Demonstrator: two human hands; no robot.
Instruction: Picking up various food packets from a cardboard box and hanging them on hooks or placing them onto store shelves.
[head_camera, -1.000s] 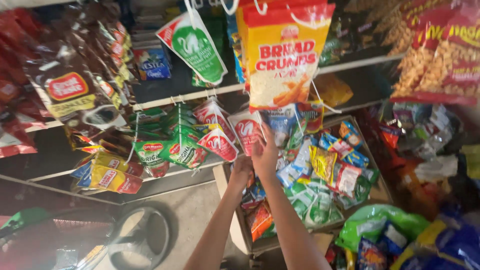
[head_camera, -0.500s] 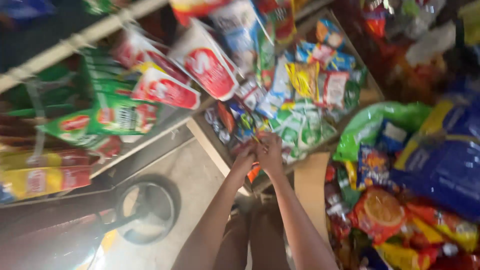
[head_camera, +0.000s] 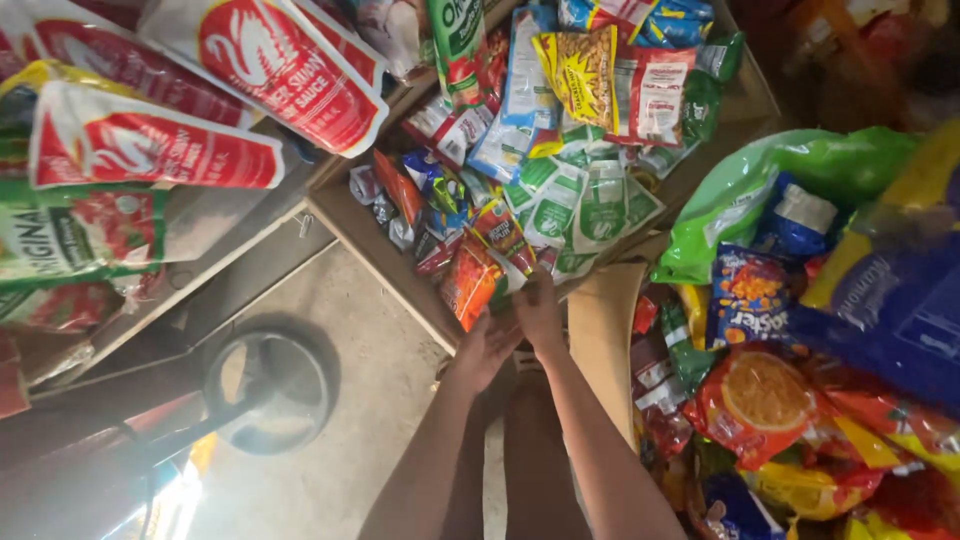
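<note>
Both hands meet at the near edge of a shallow brown cardboard box (head_camera: 352, 218) full of small snack sachets. The left hand (head_camera: 487, 345) is curled around the lower end of an orange plastic snack packet (head_camera: 470, 282), which lies on the box's rim. The right hand (head_camera: 540, 312) pinches a small white-and-green sachet (head_camera: 513, 272) just beside it. In the box lie more green-and-white sachets (head_camera: 603, 208), blue packets and a yellow peanut bag (head_camera: 582, 72).
</note>
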